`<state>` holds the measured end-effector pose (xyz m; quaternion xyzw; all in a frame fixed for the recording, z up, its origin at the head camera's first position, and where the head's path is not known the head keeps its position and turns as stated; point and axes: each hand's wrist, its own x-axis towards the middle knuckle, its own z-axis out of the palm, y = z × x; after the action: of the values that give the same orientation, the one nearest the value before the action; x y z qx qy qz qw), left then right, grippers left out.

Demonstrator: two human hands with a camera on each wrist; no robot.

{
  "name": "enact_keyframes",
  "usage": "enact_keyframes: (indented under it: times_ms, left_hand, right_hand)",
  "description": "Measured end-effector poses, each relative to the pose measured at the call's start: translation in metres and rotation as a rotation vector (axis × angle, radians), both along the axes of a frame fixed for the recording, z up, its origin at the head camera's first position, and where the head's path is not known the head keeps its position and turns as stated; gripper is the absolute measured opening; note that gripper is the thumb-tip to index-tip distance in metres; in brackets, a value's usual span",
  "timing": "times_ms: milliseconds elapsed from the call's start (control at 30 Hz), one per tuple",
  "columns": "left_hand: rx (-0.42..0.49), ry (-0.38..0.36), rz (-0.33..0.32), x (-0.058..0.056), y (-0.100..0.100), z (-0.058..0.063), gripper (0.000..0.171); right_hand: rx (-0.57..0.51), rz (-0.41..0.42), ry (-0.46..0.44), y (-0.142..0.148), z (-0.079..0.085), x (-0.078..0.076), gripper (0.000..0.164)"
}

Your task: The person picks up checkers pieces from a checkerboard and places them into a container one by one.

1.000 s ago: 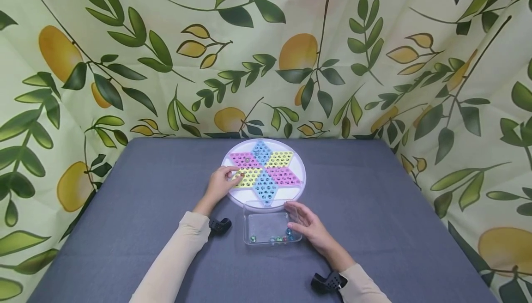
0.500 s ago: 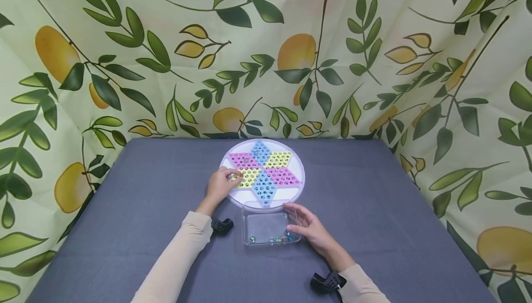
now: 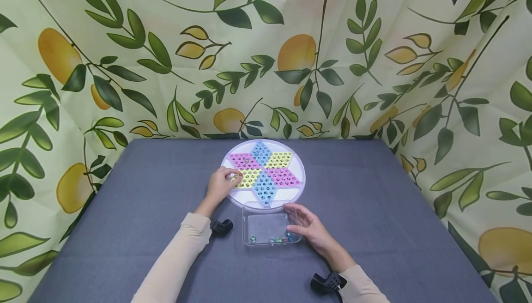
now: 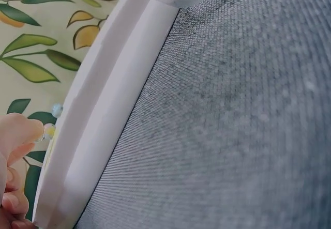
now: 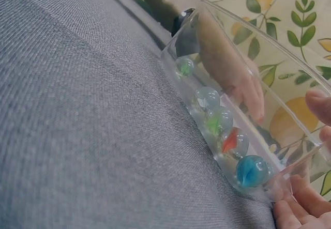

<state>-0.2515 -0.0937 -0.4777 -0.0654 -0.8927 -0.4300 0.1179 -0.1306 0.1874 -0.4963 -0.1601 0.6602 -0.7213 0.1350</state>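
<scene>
A round white Chinese checkers board (image 3: 297,196) with pink, yellow and blue star sections lies at the middle of the table. My left hand (image 3: 220,184) is over its left side, pinching a small glass marble (image 4: 49,131) between thumb and finger near the yellow section. In front of the board stands a clear plastic box (image 3: 266,223), its back edge overlapping the board in the head view. My right hand (image 3: 308,229) grips the box at its right side, thumb and fingers around the corner. Several marbles, among them a blue one (image 5: 252,170) and a red one (image 5: 234,142), lie along its near side.
Several marbles sit in the board's holes, many in the near blue section (image 3: 265,187). A lone marble (image 3: 247,160) rests in the pink section at the left. Dark grey cloth covers the table (image 3: 353,192), and a leaf-and-fruit patterned curtain (image 3: 257,39) hangs behind it.
</scene>
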Motion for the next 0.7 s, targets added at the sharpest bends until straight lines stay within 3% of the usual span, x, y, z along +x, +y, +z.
enact_keyframes:
  times_ms: [700]
  left_hand:
    - [0.090, -0.017, -0.055, 0.015, -0.006, 0.019, 0.021]
  right_hand:
    - [0.025, -0.004, -0.006, 0.000, 0.001, 0.000, 0.067]
